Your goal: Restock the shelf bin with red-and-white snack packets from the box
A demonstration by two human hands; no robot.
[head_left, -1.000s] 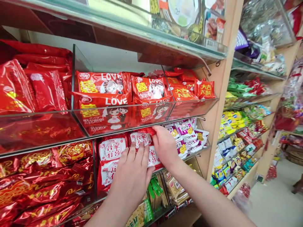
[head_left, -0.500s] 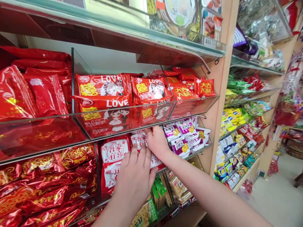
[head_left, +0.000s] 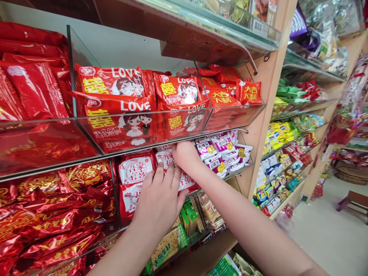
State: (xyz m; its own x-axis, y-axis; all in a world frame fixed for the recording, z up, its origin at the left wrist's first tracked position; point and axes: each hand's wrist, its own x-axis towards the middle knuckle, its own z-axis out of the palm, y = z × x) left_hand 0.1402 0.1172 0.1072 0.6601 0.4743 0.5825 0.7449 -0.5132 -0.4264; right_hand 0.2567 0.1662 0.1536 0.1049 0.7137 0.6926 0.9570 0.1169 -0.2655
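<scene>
My left hand (head_left: 158, 195) lies stretched out over the front of the red-and-white snack packets (head_left: 135, 170), its fingertips touching them and its thumb held apart. Beside it, my right hand (head_left: 185, 156) reaches into the same compartment, below the lip of the shelf above. Its fingers are bent inward and hidden among the packets, so what they hold, if anything, does not show. Just right of that hand lie purple-and-white cookie packets (head_left: 218, 165).
A clear shelf front (head_left: 184, 124) with red LOVE packets (head_left: 130, 82) juts out above my hands. Shiny red packets (head_left: 57, 214) fill the left compartment. Below are cracker packs (head_left: 166, 245) and a cardboard box (head_left: 201, 255). A wooden upright (head_left: 270, 84) bounds the right.
The view has shifted, so the shelves sit higher and show more floor at right. Both hands stay at the red-and-white packets, with little movement against them.
</scene>
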